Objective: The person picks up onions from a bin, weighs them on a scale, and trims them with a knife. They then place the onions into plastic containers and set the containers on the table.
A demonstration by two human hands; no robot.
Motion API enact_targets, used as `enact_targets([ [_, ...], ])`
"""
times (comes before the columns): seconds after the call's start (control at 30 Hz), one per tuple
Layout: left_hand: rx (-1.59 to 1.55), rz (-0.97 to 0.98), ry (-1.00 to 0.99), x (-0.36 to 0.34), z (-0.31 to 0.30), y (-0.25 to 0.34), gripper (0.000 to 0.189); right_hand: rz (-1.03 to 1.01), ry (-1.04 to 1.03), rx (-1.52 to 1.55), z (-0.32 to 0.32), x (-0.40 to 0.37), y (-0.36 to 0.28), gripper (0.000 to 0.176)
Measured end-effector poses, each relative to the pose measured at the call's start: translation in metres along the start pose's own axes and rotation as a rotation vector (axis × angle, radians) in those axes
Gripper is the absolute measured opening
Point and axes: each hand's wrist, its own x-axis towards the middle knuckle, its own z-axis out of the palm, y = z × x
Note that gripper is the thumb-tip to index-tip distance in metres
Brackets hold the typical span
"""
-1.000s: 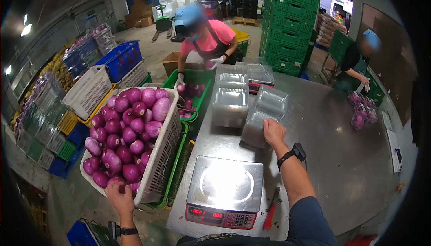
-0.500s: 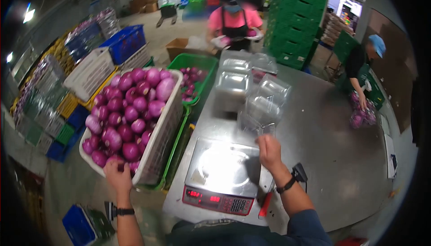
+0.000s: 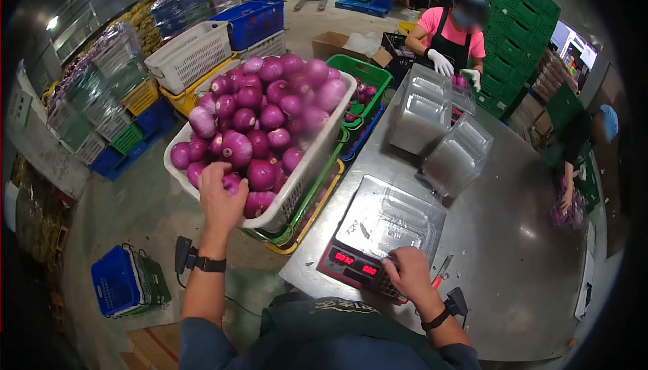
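Observation:
My left hand (image 3: pixel 223 198) is at the near end of a white crate (image 3: pixel 287 205) heaped with red onions (image 3: pixel 272 116). Its fingers curl round one red onion (image 3: pixel 231 182), partly covered by the hand. A clear plastic container (image 3: pixel 398 215) lies on the metal pan of a digital scale (image 3: pixel 351 262), whose display glows red. At the scale's front edge my right hand (image 3: pixel 410 275) is closed, its fingertips at the container's near edge. Its grip there is partly hidden. Beside it on the metal table (image 3: pixel 499 248) lies a red-handled tool (image 3: pixel 440 275).
Stacked clear containers (image 3: pixel 422 114) and more clear containers (image 3: pixel 459 154) stand farther back on the table. Across it a person with white gloves (image 3: pixel 440 63) handles onions. Another person (image 3: pixel 580 147) holds a bagged bundle at right. A green crate (image 3: pixel 368 70) is behind the onions.
My right hand has brought the clear container down and back onto the scale. My left hand has stayed among the onions, now with one in its fingers. The view has shifted left.

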Motion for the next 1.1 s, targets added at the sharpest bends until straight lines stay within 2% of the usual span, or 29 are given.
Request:
enact_targets([
  [0.03,-0.004,-0.001,0.004,0.013,-0.001,-0.003,0.046,0.020,0.075,0.015,-0.001,0.004,-0.006,0.022],
  [0.1,0.102,0.063,-0.088,0.039,-0.003,-0.012,0.060,0.012,0.096,0.030,-0.001,0.013,-0.023,0.023],
  [0.13,0.099,0.064,-0.086,0.049,0.001,-0.019,0.060,0.001,0.117,0.067,-0.001,0.021,-0.036,0.024],
  [0.2,0.159,-0.036,-0.245,0.063,0.015,-0.030,0.076,-0.004,0.140,0.098,0.007,0.033,-0.056,0.024],
  [0.23,0.152,-0.036,-0.248,0.068,0.019,-0.033,0.076,-0.008,0.152,0.158,0.014,0.039,-0.064,0.025],
  [0.3,0.194,-0.127,-0.409,0.076,0.025,-0.038,0.087,-0.010,0.162,0.214,0.023,0.051,-0.082,0.026],
  [0.37,0.169,-0.135,-0.422,0.079,0.025,-0.046,0.086,0.010,0.148,0.288,0.030,0.062,-0.100,0.027],
  [0.43,-0.003,-0.064,-0.339,0.080,0.021,-0.049,0.080,0.053,0.101,0.334,0.036,0.073,-0.115,0.034],
  [0.47,-0.209,-0.118,-0.342,0.075,0.016,-0.047,0.072,0.003,0.148,0.338,0.038,0.083,-0.126,0.036],
  [0.5,-0.372,-0.279,-0.463,0.075,-0.006,-0.021,0.063,-0.048,0.192,0.342,0.040,0.092,-0.134,0.038],
  [0.53,-0.553,-0.264,-0.476,0.062,-0.001,-0.020,0.061,-0.089,0.148,0.320,0.042,0.099,-0.138,0.062],
  [0.57,-0.735,-0.251,-0.486,0.047,0.004,-0.021,0.059,-0.086,0.140,0.320,0.042,0.109,-0.149,0.062],
  [0.63,-0.960,-0.236,-0.734,0.025,-0.010,0.012,0.064,-0.162,0.190,0.529,0.041,0.126,-0.179,0.089],
  [0.7,-1.005,-0.221,-0.928,0.000,-0.009,0.027,0.073,-0.288,0.188,0.478,0.049,0.131,-0.185,0.103],
  [0.73,-0.994,-0.228,-0.984,-0.003,-0.018,0.036,0.076,-0.361,0.231,0.350,0.047,0.134,-0.186,0.099],
  [0.77,-0.984,-0.229,-1.039,-0.003,-0.027,0.041,0.079,-0.328,0.226,0.367,0.051,0.129,-0.181,0.097],
  [0.8,-0.919,-0.124,-1.017,-0.007,-0.026,0.033,0.079,-0.206,0.167,0.492,0.053,0.122,-0.177,0.096],
  [0.83,-0.924,-0.129,-1.024,0.005,-0.033,0.028,0.079,-0.081,0.104,0.616,0.054,0.112,-0.173,0.094],
  [0.9,-0.620,-0.112,-1.245,0.037,-0.049,0.015,0.074,0.221,0.086,0.933,0.061,0.095,-0.163,0.088],
  [0.93,-0.638,-0.070,-1.054,0.039,-0.041,-0.001,0.060,0.295,0.141,1.005,0.061,0.092,-0.161,0.085],
  [0.97,-0.513,0.039,-0.894,0.047,-0.037,-0.017,0.053,0.408,0.169,1.185,0.056,0.087,-0.164,0.085],
  [1.0,-0.387,0.146,-0.731,0.061,-0.033,-0.029,0.046,0.440,0.209,1.216,0.056,0.083,-0.158,0.086],
  [1.03,-0.327,0.193,-0.619,0.072,-0.030,-0.037,0.040,0.475,0.253,1.248,0.058,0.076,-0.147,0.087],
  [1.1,-0.176,0.258,-0.564,0.090,-0.024,-0.054,0.041,0.498,0.306,1.261,0.060,0.064,-0.136,0.087],
])
